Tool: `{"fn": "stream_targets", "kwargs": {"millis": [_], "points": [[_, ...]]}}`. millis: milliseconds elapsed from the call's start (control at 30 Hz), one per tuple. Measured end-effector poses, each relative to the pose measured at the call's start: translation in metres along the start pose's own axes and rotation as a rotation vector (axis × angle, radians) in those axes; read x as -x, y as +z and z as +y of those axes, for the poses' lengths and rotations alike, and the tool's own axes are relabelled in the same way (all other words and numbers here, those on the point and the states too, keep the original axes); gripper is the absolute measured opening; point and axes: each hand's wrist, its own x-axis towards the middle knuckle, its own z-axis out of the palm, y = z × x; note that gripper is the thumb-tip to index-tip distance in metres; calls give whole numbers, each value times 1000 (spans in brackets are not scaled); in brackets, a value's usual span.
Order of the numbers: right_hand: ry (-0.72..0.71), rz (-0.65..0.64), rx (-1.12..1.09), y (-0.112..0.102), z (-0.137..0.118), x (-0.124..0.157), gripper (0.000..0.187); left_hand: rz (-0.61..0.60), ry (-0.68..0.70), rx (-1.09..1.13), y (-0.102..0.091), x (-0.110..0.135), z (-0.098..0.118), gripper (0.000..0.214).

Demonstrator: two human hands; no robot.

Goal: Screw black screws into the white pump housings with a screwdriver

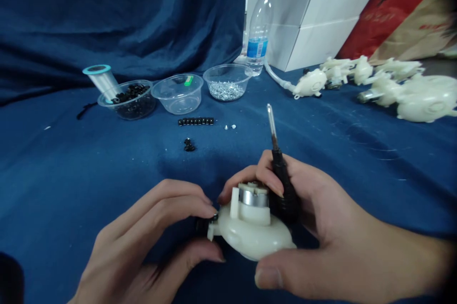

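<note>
Near the front middle, my right hand (321,218) grips a cream plastic housing (250,235) with a silver motor (254,195) set in its top. The same hand also keeps a black-handled screwdriver (282,175) tucked in its fingers, its metal shaft pointing up and away. My left hand (153,232) is closed at the housing's left side, fingertips on a small black part (204,223) beside a protruding tab. Part of that black piece is hidden by the fingers. The thumb of my left hand lies below the tab.
Behind are a tub of black parts (124,109), a clear tub (178,102) and a tub of small screws (228,90). A row of black pieces (195,122) and two loose screws (230,127) lie before them. A bottle (260,28) and several cream housings (424,99) stand right.
</note>
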Motion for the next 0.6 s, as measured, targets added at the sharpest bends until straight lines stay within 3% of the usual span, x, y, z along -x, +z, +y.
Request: {"fn": "stream_targets", "kwargs": {"millis": [467,600], "points": [[26,0,3,2,3,3,47,19,81,-124,-1,3,6,24],[11,-1,-10,1,4,0,45,81,-176,43,8,4,10,19]]}}
